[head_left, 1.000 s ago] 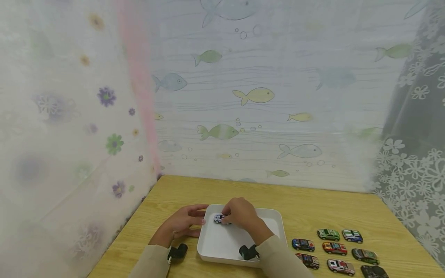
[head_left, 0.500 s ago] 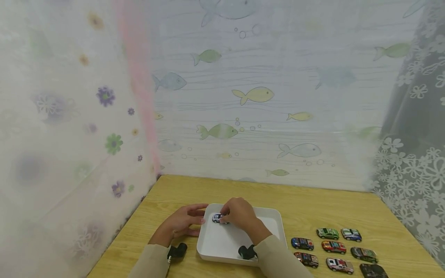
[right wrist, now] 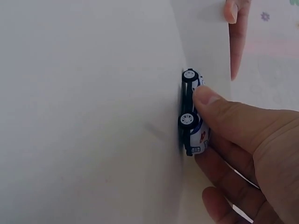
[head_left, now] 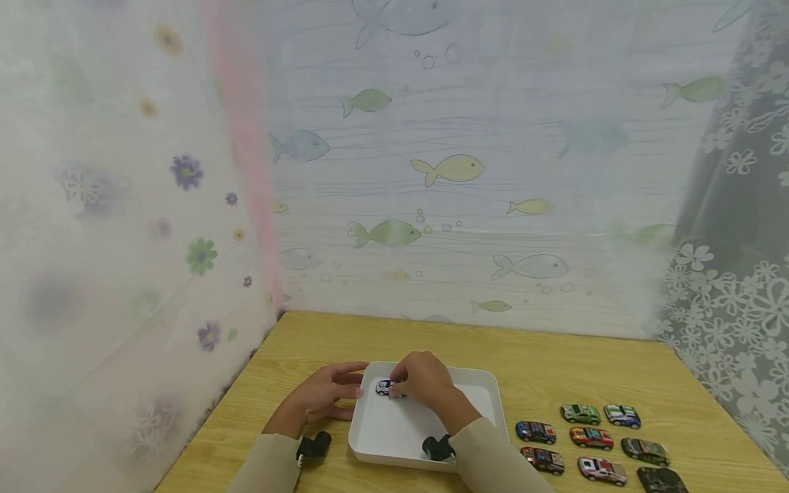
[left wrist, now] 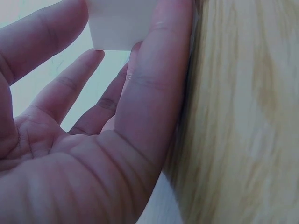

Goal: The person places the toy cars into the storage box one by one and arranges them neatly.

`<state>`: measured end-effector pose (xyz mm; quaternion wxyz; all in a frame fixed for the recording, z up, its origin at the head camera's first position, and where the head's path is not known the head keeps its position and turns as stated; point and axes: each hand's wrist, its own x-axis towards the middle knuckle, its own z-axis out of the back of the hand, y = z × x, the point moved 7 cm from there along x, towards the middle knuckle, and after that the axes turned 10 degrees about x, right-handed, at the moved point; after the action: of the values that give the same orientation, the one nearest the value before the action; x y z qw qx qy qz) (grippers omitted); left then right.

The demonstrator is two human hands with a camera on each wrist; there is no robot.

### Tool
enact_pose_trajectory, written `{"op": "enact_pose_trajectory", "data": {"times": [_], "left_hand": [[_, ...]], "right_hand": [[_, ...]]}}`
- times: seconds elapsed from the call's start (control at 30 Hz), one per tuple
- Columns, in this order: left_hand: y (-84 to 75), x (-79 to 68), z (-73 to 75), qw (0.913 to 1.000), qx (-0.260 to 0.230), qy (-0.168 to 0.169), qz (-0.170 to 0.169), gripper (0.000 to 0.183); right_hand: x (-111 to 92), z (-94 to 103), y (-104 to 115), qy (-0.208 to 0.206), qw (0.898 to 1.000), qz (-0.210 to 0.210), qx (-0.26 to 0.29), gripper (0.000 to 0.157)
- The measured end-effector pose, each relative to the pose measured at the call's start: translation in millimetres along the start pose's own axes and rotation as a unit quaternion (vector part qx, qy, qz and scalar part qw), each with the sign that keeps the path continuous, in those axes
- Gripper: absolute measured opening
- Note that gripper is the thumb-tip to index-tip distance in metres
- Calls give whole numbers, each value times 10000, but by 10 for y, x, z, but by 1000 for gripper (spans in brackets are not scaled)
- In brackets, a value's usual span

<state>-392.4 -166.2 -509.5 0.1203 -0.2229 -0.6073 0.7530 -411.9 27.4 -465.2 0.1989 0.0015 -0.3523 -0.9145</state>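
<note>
My right hand (head_left: 425, 376) pinches a small white toy car (right wrist: 198, 135) with dark blue markings and black tyres between thumb and fingers. The car is on its wheels close to the floor of a white tray (head_left: 394, 435), near the tray's far left corner. Its far side is hidden by my fingers. At the tray's left side, my left hand (head_left: 320, 394) touches the wall with fingers spread and fairly straight. In the left wrist view, the left fingers (left wrist: 67, 86) reach a pale corner of the tray, with the hand's lower edge near the wooden table.
Right of the tray, several toy cars stand in loose rows, among them a green one (head_left: 580, 413), a red one (head_left: 592, 438) and a blue one (head_left: 535, 432). A black object (head_left: 661, 481) lies at the front right. Patterned curtains (head_left: 450, 274) surround the wooden table (head_left: 333, 333).
The white toy car has shifted very slightly left in the tray with my right hand. My left hand stays at the tray's side.
</note>
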Motion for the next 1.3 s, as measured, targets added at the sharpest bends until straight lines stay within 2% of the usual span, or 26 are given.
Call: {"op": "enact_pose_trajectory", "data": {"times": [0.37, 0.6, 1.0, 1.3], "left_hand": [[18, -22, 13, 10000, -29, -22, 48, 66], [28, -33, 5, 9999, 4, -87, 126, 54], [1, -27, 6, 9997, -44, -185, 146, 54], [-1, -40, -7, 9997, 22, -190, 132, 56]], "right_hand": [[-35, 21, 44, 61, 10000, -13, 63, 20], [-63, 83, 44, 183, 9998, 84, -53, 17], [-214, 411, 69, 292, 9989, 283, 236, 24], [-453, 721, -9, 67, 9984, 534, 158, 26]]}}
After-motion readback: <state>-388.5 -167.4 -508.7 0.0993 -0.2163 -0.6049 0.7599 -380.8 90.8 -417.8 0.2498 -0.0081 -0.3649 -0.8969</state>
